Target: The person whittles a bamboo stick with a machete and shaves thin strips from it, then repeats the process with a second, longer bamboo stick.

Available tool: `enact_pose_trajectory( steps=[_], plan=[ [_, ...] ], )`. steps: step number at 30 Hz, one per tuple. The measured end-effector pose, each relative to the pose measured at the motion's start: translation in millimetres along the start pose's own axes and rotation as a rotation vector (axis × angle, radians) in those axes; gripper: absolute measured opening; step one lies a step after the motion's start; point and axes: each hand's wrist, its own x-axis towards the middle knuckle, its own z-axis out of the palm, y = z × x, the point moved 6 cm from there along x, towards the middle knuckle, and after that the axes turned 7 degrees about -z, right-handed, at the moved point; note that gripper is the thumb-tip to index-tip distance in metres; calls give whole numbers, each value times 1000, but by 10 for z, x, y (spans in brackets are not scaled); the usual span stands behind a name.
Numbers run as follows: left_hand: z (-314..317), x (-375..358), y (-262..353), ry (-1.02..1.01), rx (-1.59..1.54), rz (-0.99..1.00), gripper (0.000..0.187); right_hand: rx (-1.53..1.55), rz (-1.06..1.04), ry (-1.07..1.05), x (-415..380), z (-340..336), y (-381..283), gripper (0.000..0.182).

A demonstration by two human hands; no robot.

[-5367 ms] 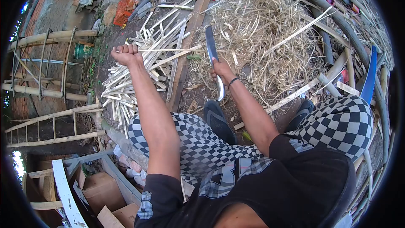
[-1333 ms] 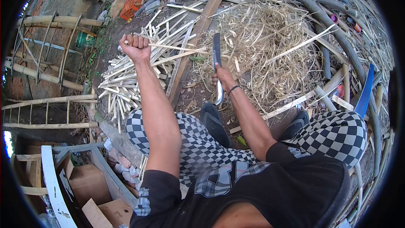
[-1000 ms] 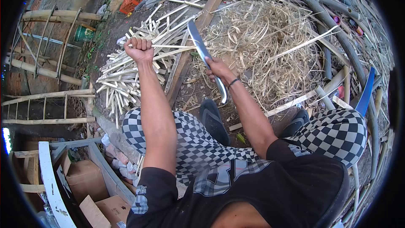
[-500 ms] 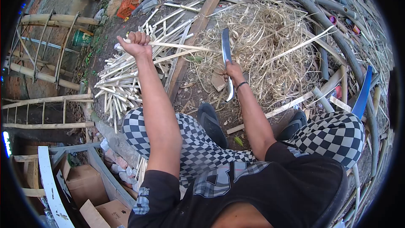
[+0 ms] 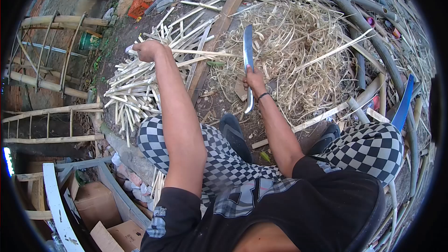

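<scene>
My left hand (image 5: pixel 148 51) is closed, palm turned down, over the left edge of a heap of split sticks (image 5: pixel 135 81). A long pale bamboo strip (image 5: pixel 205 53) runs from behind its wrist to the right, across a brown plank (image 5: pixel 219 25). The fingers' grip on the strip is partly hidden. My right hand (image 5: pixel 254 80) is wrapped round a machete (image 5: pixel 248 46), blade pointing away from me and the butt end toward me. Beyond the machete lies a pile of curly shavings (image 5: pixel 298 42); the blade overlaps its left side in view.
A blue saw (image 5: pixel 403 102) stands at my right knee. Dark bamboo poles (image 5: pixel 359 23) curve round the far right. An orange crate (image 5: pixel 143 0) sits at the far left. Cardboard boxes (image 5: pixel 97 203) lie in a wooden frame at lower left. My sandalled feet (image 5: pixel 235 137) rest on the dirt.
My left hand has turned from palm up to palm down and shifted slightly, with the strip's far end drawn left. My right hand and the machete have moved slightly left.
</scene>
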Motion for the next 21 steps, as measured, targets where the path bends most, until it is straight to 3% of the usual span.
enact_pose_trajectory(
  steps=[5, 7, 9, 13, 15, 16, 19, 21],
  plan=[
    [-22, 299, -213, 74, 5, -105, 65, 4, 24, 108, -28, 142, 131, 31],
    [-117, 224, -194, 103, -48, -126, 68, 64, 14, -47, -65, 369, 155, 31],
    [-125, 540, -378, 85, -19, -79, 68, 81, 63, -88, -30, 234, 134, 31],
    [-245, 645, -647, 183, 36, -178, 64, 106, 38, 78, 165, 36, 203, 34],
    [-272, 631, -721, 213, 62, -202, 63, -182, -153, 42, 54, 239, 174, 35],
    [-236, 675, -678, 197, 101, -192, 63, -61, -63, 10, -2, 279, 194, 34],
    [-201, 794, -767, 228, -28, -259, 63, -188, -108, -21, 133, 23, -8, 33],
    [-160, 994, -981, 222, 160, -207, 63, -58, -81, 45, 176, -62, 13, 33]
  ],
)
